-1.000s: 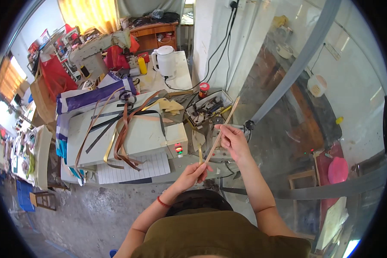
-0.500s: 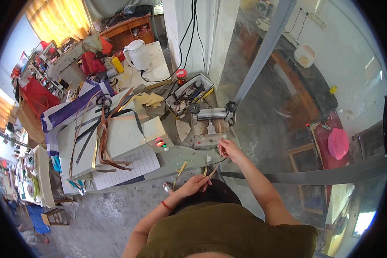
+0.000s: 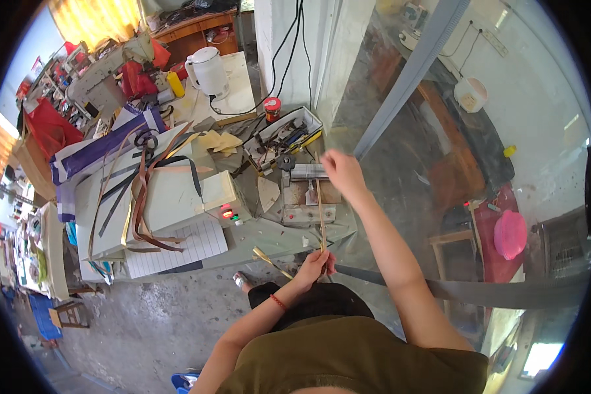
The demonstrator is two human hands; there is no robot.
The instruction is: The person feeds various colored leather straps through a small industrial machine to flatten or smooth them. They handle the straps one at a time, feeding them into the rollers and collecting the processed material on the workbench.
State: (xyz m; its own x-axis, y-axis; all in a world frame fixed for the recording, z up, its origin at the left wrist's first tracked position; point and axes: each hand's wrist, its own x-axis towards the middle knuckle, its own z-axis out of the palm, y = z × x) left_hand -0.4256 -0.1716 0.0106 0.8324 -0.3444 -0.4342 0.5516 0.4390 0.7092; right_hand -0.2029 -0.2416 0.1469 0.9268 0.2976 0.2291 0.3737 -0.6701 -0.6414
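The left hand [image 3: 316, 266] is gripping the near part of a narrow tan strip [image 3: 322, 226], whose thin, flat length is running away almost straight across a small roller device [image 3: 310, 215]. The right hand [image 3: 343, 173] is hovering by the strip's far part, fingers curled; blur is hiding whether it is pinching the strip. The step in hand seems to be lining the strip up with the smooth metal roller [image 3: 304, 172]; the next move is probably calling for even tension, without twist. Whether the strip is passing over or under the roller, I cannot tell.

Shiny gold strips [image 3: 262, 255] are sticking out left of the left hand. Farther left, supple brown strips [image 3: 138, 217] and black straps [image 3: 196, 174] are draping over a pale boxy machine [image 3: 177, 203], with a lined sheet [image 3: 194, 246] lying at its near side. On the far side, an open box [image 3: 313, 122] is holding jumbled tools, a red jar [image 3: 272, 111] is standing beside it, and a rounded white kettle [image 3: 210, 75] is standing farther left.
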